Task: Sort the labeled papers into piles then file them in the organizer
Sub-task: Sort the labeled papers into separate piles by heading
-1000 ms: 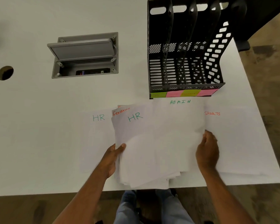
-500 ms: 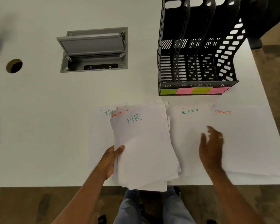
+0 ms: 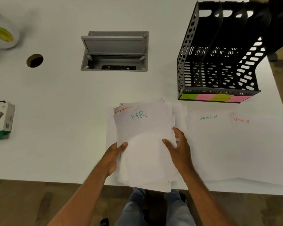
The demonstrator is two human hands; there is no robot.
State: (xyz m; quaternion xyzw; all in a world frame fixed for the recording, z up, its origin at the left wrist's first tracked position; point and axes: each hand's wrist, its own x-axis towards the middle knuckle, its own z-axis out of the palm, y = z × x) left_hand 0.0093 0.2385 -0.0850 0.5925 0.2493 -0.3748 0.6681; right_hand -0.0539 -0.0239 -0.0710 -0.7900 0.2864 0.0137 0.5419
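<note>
Since a moment ago, my right hand (image 3: 180, 149) has come off the ADMIN sheet (image 3: 208, 136) to the stack of papers (image 3: 145, 144), thumb on the top HR page, other fingers spread along its right edge. My left hand (image 3: 113, 158) pinches the stack's left edge at the table's (image 3: 64, 119) near side, the organizer (image 3: 219, 62) beyond.

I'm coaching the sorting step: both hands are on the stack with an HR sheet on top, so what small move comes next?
Probably lift the top HR sheet with the right hand and lay it left, apart from ADMIN and SPORTS; the left hand steadies the stack.
</note>
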